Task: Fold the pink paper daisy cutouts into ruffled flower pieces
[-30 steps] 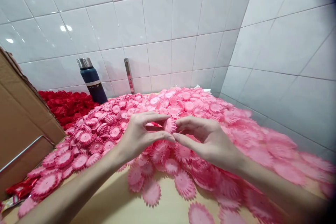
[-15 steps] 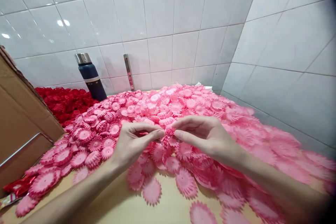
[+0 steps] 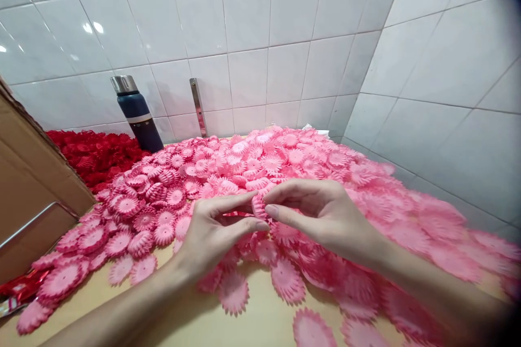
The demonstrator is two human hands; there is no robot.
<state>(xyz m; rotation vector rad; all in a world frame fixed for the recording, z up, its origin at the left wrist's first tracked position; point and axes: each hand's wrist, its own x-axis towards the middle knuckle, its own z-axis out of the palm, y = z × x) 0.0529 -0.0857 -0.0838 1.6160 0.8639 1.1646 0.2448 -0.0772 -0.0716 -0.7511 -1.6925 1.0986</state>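
Note:
Between my two hands is a small stack of pink scalloped fabric petals [image 3: 258, 206], seen edge-on. My left hand [image 3: 220, 222] curves round it from the left, the index finger near its top and the thumb below. From the other side my right hand [image 3: 315, 209] pinches the stack between thumb and fingertips. Just behind and below the hands spreads a large heap of loose pink petals [image 3: 285, 154], some flat, some cupped. The exact contact of the left fingertips is partly hidden.
A dark blue flask [image 3: 140, 119] stands at the back beside a pile of red petals [image 3: 95, 154]. At the left is a cardboard box [image 3: 36, 190], with a red wrapper [image 3: 28, 284] below it. White tiled walls [image 3: 248, 16] close off the back and right.
My left hand has moved right, closer to my right hand, and its thumb and index finger have parted. The petal stack now shows between the hands. The view has shifted slightly.

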